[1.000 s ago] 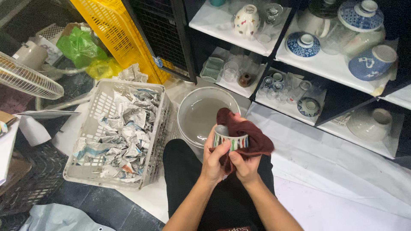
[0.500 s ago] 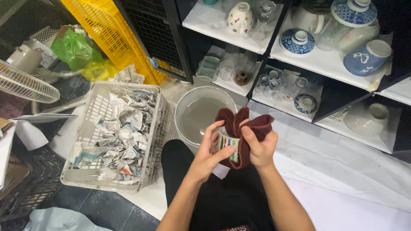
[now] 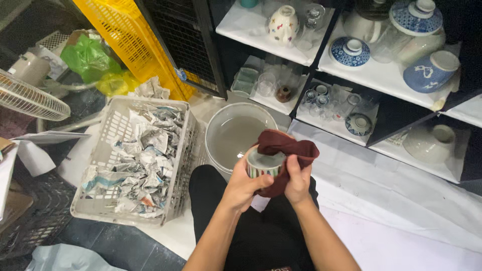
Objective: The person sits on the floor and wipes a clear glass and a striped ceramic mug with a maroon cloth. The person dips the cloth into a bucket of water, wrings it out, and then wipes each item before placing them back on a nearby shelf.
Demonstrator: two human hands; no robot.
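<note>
Right over the basin's (image 3: 216,125) near rim, left hand (image 3: 244,186) wraps the striped cup (image 3: 263,166), right hand (image 3: 298,181) clenches the maroon cloth (image 3: 286,148); basket (image 3: 183,150) crowds left.

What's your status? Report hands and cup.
Left hand grips cup. Right hand presses cloth on it. Basin just beyond; nothing blocking.
</note>
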